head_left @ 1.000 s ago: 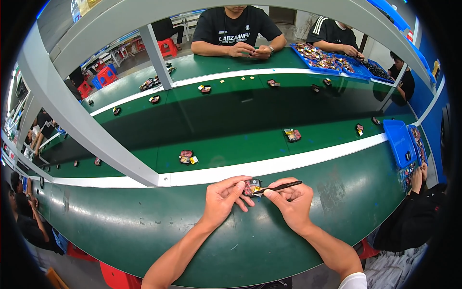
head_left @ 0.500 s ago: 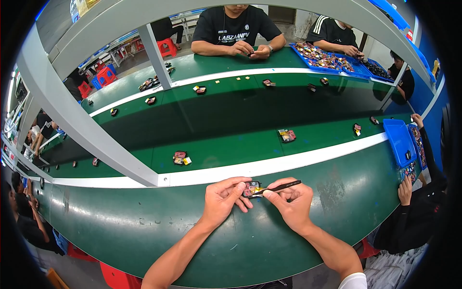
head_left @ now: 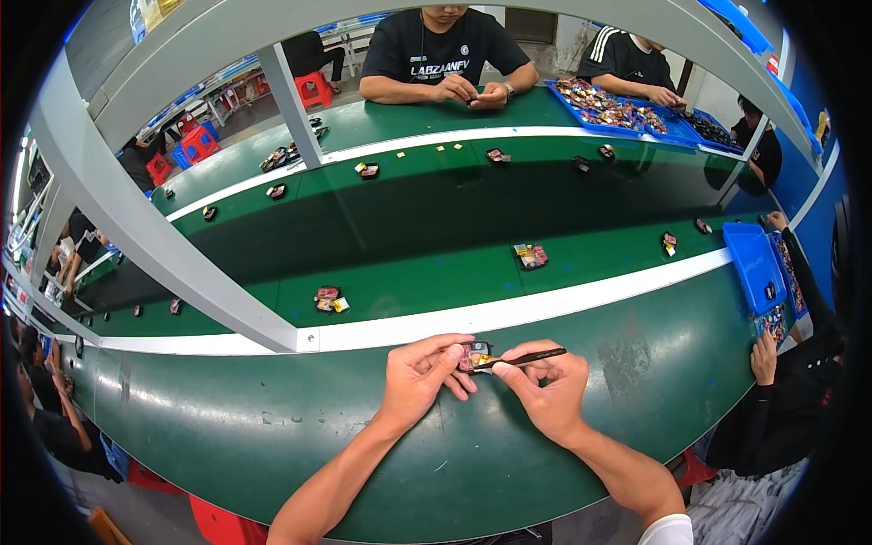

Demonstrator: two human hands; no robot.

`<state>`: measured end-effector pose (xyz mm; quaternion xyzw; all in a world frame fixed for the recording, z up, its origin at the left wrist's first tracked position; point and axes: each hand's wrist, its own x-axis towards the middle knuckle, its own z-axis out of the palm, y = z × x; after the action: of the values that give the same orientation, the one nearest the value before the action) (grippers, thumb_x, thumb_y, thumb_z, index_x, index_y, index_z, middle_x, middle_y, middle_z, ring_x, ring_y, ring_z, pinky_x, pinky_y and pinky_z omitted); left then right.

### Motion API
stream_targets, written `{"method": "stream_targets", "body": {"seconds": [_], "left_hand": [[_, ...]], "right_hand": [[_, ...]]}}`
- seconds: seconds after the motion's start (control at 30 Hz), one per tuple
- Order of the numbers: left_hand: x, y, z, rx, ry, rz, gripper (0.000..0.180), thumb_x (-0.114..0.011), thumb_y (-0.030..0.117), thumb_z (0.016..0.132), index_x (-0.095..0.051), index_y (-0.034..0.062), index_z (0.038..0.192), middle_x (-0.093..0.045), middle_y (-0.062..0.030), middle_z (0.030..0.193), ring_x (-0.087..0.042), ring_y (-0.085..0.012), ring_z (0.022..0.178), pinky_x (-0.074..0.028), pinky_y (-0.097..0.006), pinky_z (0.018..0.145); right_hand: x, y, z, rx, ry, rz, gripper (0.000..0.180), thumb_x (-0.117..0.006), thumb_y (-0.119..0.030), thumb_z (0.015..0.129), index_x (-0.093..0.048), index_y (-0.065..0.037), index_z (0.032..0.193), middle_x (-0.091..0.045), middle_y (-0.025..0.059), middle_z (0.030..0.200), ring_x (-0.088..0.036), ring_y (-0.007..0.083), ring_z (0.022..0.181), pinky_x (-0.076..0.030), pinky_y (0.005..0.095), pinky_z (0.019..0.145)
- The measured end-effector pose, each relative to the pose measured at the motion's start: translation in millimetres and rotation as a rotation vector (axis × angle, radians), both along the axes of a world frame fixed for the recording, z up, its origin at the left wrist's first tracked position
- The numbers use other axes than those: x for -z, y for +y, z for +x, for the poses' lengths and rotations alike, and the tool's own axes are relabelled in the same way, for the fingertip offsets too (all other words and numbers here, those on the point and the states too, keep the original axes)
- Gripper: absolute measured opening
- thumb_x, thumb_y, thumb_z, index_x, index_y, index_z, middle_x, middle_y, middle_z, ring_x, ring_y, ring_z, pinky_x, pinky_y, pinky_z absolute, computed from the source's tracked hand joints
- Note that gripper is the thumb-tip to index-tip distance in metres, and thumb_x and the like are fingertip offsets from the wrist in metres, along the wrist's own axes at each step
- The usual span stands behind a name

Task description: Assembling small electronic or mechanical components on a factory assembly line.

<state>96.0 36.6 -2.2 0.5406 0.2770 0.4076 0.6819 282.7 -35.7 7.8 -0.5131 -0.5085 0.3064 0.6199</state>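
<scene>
Hands meet at the near edge of the green surface (head_left: 272,436). The left hand (head_left: 420,374) pinches a small dark part (head_left: 475,356) with bright bits between thumb and fingers, while the right hand (head_left: 545,391) grips a thin black tool (head_left: 531,358) whose tip touches that part. Beyond, on the belt (head_left: 409,282), similar small parts (head_left: 329,299) lie apart, and a blue tray (head_left: 756,265) sits at right.

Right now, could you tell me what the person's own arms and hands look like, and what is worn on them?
Both forearms are bare and enter from the lower edge. The left hand and right hand wear no gloves, and no rings, watch or wristband can be seen. The edge of a white sleeve shows on the right arm; no sleeve is visible on the left arm within the picture.
</scene>
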Motion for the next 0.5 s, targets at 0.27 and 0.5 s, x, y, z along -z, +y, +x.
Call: {"method": "stream_targets", "body": {"seconds": [0.27,0.5], "left_hand": [[-0.4,0.0,2.7,-0.004,0.000,-0.005,0.030,-0.058,0.012,0.104,-0.063,-0.0097,0.124,-0.071,-0.0182,0.094,-0.072,-0.0219,0.070,-0.061,-0.029,0.057],[-1.6,-0.4,3.6,-0.009,0.005,-0.015,0.028,-0.059,0.010,0.103,-0.064,-0.0102,0.122,-0.071,-0.0178,0.091,-0.072,-0.0215,0.068,-0.060,-0.029,0.056]], "right_hand": [[-3.2,-1.4,1.0,0.000,0.019,-0.014,0.014,-0.079,0.004,0.085,-0.071,0.002,0.096,-0.062,-0.0042,0.067,-0.041,-0.0033,0.051,-0.026,0.0177,0.045],[-2.4,-0.1,0.9,-0.014,0.048,-0.044,0.015,-0.077,0.006,0.086,-0.069,0.003,0.097,-0.058,-0.0056,0.065,-0.041,-0.0035,0.053,-0.025,0.0180,0.046]]}}
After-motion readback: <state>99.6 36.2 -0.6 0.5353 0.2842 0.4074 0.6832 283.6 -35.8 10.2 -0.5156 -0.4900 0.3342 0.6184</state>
